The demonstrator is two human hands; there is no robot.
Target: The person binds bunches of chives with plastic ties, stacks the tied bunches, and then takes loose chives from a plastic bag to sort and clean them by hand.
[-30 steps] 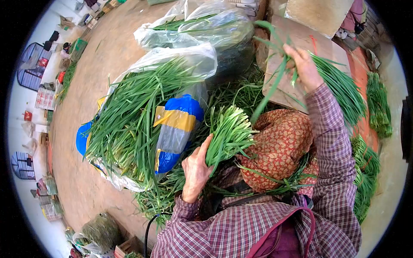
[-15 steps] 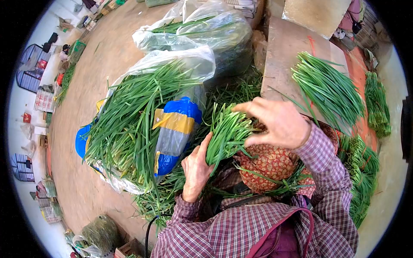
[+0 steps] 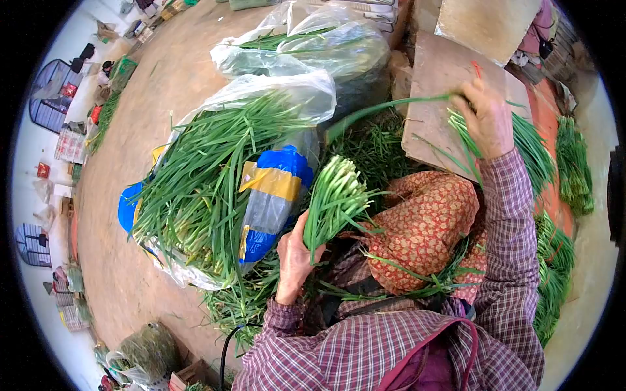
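A bunch of green stalks (image 3: 336, 199) with pale cut ends pointing up is wrapped by the fingers of my left hand (image 3: 297, 255). My right hand (image 3: 486, 117), raised over the board (image 3: 433, 78), pinches one long green leaf (image 3: 391, 104) that trails leftward, blurred at its far end. Behind that hand a pile of green stalks (image 3: 535, 153) lies on the board, partly hidden. Left of my left hand, an open plastic bag (image 3: 261, 85) holds many loose stalks (image 3: 208, 176), with blue and yellow tape (image 3: 270, 176) on its side.
A second clear bag of greens (image 3: 345, 52) stands behind. Loose leaves (image 3: 378, 143) cover the ground between the bags and the red floral cloth (image 3: 424, 228) on my lap. Tied bundles (image 3: 574, 169) lie at the right. A person (image 3: 104, 73) is far off at the upper left.
My right hand came down to the bunch, then moved up and right with a long leaf. My left hand still holds the bunch, now tilted more upright.
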